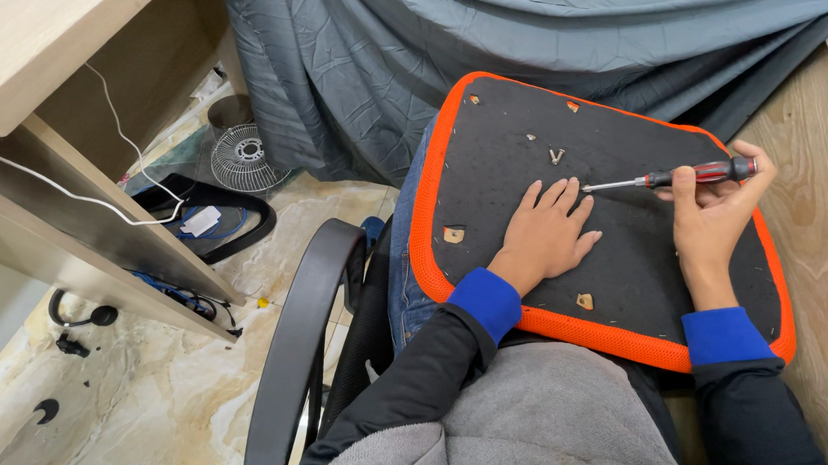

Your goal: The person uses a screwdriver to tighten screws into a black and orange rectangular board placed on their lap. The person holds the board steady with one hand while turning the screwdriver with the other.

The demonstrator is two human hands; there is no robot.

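An upturned chair seat pad [627, 277], black underneath with an orange mesh rim, lies across my lap. My left hand [546, 234] rests flat on its black underside, fingers spread. My right hand [715, 212] grips a screwdriver [688, 175] with a red and black handle, its thin shaft pointing left with the tip just past my left fingertips. A small loose screw [555, 156] lies on the pad above my left hand. Several small wood-coloured mounting holes, such as the nearest mounting hole [453, 233], dot the underside.
A black chair armrest [305, 335] curves at my left. A wooden desk [63, 139] with white cables stands at left, a small fan [249, 158] on the marble floor beyond. Grey cloth [479, 37] drapes behind the pad; a wooden panel [826, 226] is at right.
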